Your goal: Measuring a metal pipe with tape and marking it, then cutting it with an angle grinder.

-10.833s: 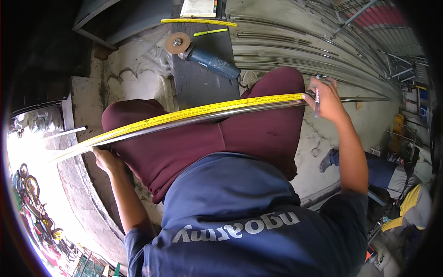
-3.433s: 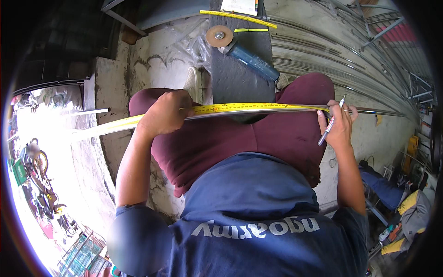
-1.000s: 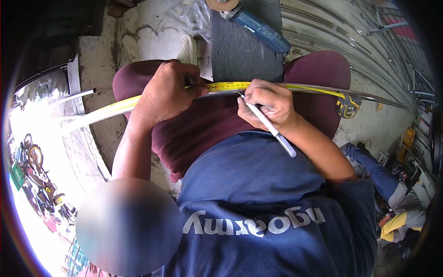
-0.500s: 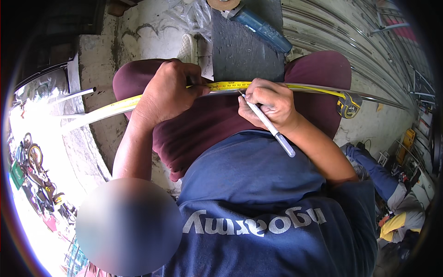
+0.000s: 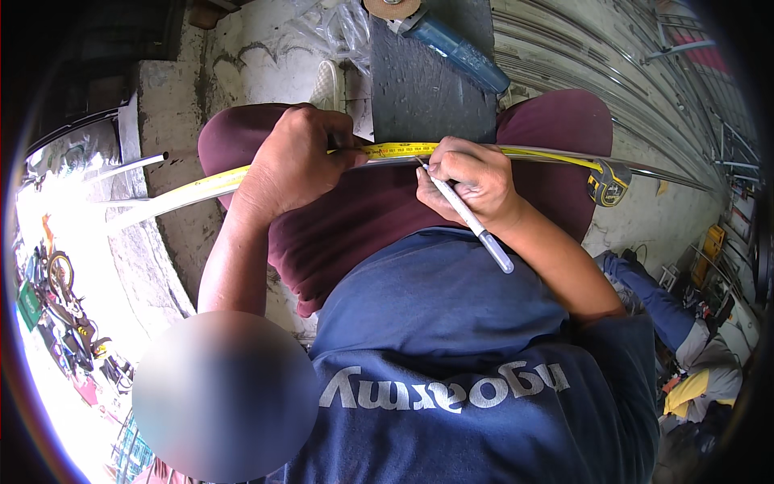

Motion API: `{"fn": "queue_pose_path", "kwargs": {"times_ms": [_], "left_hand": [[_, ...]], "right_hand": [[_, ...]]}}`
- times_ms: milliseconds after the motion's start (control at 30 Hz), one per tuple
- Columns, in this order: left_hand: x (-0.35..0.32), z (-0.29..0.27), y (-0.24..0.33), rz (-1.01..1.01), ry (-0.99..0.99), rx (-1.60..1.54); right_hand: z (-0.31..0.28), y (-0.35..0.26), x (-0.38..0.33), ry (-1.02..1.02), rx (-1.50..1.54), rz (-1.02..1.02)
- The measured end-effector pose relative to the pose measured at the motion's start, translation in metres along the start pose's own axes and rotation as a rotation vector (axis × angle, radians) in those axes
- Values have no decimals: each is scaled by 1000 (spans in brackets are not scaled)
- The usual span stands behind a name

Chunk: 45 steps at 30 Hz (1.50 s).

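Note:
Across my lap lies a long metal bar (image 5: 655,172) with a yellow tape measure blade (image 5: 403,150) stretched along it. My left hand (image 5: 302,153) is closed around the blade and bar, its thumb and fingertips pinching them. A white marker pen (image 5: 463,208) with a clear end is gripped in my right hand (image 5: 476,181); its tip touches or nearly touches the bar at the blade's edge. The right hand's fingers also rest against the blade. The yellow and black tape measure case (image 5: 609,184) hangs by my right knee.
Ahead of me, a blue angle grinder (image 5: 455,52) with a brown disc lies on a dark board (image 5: 433,105). Clear plastic wrap (image 5: 334,32) is beside it. Long metal bars (image 5: 580,60) cover the floor at right. Motorcycles (image 5: 68,306) stand outside at left.
Almost nothing differs. The pen's rear end has shifted very slightly; both hands, the bar and the tape stay in place.

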<state>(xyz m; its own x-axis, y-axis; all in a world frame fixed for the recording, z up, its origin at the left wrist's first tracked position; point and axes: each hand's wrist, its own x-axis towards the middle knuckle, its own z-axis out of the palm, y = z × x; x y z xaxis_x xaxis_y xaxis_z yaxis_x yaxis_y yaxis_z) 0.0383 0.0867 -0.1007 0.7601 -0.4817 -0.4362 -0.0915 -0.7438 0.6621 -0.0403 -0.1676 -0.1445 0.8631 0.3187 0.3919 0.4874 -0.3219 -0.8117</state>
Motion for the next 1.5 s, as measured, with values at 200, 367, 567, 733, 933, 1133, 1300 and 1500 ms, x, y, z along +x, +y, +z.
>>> {"fn": "queue_pose_path", "kwargs": {"times_ms": [200, 367, 567, 733, 933, 1133, 1300, 1500], "left_hand": [[0, 0, 1, -5, -2, -3], [0, 0, 0, 2, 5, -1], [-1, -1, 1, -1, 1, -15], [-1, -1, 1, 13, 6, -17], [-1, -1, 2, -2, 10, -10], [-1, 0, -1, 13, 22, -6], [-2, -1, 1, 49, 49, -11], [0, -2, -1, 60, 40, -7]], "right_hand": [[1, 0, 0, 2, 0, -1], [0, 0, 0, -6, -5, 6], [2, -5, 1, 26, 28, 50], [1, -6, 1, 17, 34, 50], [2, -3, -1, 32, 24, 26], [1, -5, -1, 25, 14, 8], [-1, -13, -4, 27, 49, -19], [-9, -24, -5, -1, 50, -87]]}}
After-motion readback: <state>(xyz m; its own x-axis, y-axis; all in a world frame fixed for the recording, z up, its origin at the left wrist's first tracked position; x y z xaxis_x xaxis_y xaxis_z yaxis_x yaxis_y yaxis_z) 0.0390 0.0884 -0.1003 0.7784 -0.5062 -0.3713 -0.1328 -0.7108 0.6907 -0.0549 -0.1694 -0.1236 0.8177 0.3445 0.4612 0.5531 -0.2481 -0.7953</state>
